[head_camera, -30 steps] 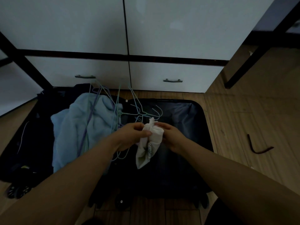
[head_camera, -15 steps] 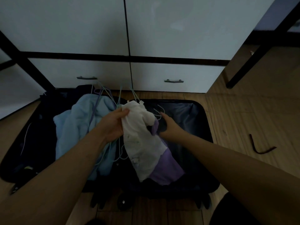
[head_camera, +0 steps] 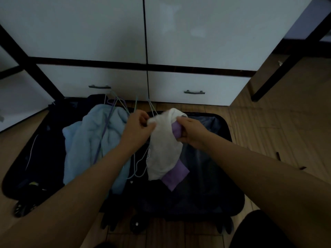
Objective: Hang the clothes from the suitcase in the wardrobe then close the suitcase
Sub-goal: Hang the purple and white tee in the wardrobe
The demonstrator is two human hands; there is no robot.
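**Here, both hands grip a white and purple garment over the open suitcase**

Down on the wooden floor [head_camera: 279, 133] an open black suitcase [head_camera: 222, 176] lies flat in front of a white wardrobe [head_camera: 197, 33] whose doors and two lower drawers are closed. In the left half of the case dark clothes [head_camera: 37, 144] fill the far side, and a light blue garment [head_camera: 86, 140] is heaped just to the right of them. A bundle of thin wire hangers [head_camera: 111, 111] in purple, green and pale blue lies across the blue garment, their ends reaching up toward the drawers.

Over the middle of the case, the left hand [head_camera: 138, 127] has its fingers curled, pinching the top edge of a white garment [head_camera: 163, 149]. That garment hangs down between the two hands, with a purple cloth [head_camera: 176, 173] showing beneath its lower edge and again at the top. The right hand [head_camera: 191, 129] clutches the bunched purple and white fabric there, fingers closed round it. The right half of the case beneath shows dark lining.

At the near edge the case's wheels [head_camera: 136, 224] rest on the floor.
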